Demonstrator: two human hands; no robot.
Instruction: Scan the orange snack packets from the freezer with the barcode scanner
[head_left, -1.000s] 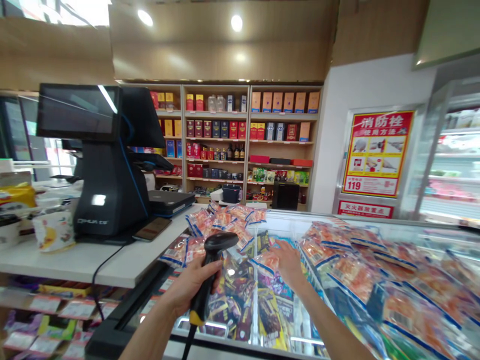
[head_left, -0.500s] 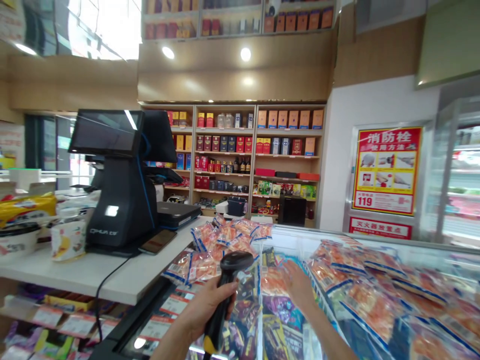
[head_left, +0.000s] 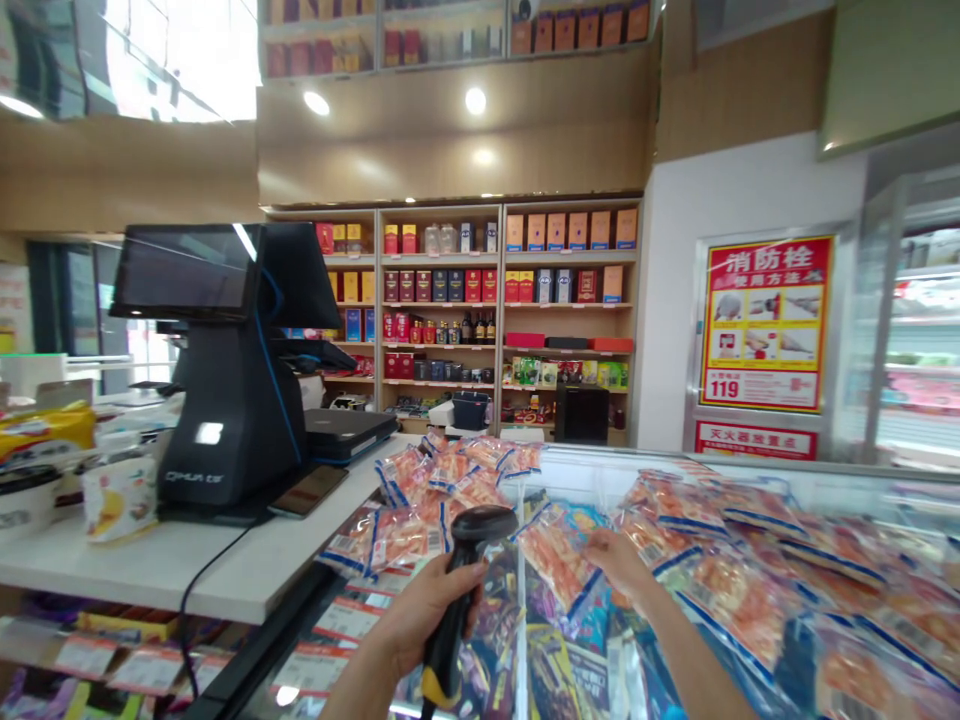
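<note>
Hands (head_left: 424, 608) (head_left: 622, 563) grip scanner (head_left: 481, 525), left, and packet (head_left: 555, 560), right, above a glass case (head_left: 581, 480) facing stocked shelves (head_left: 501, 320).

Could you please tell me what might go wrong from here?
The packet, seemingly held at one side by the right hand, might slip out. The black cable hanging over the counter's front could snag. The phone, lying near the counter's edge, might get knocked off.

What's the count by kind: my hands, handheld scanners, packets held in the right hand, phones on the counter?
Hands: 2 (left hand, right hand)
Handheld scanner: 1
Held packet: 1
Phone on the counter: 1
Total: 5
</note>
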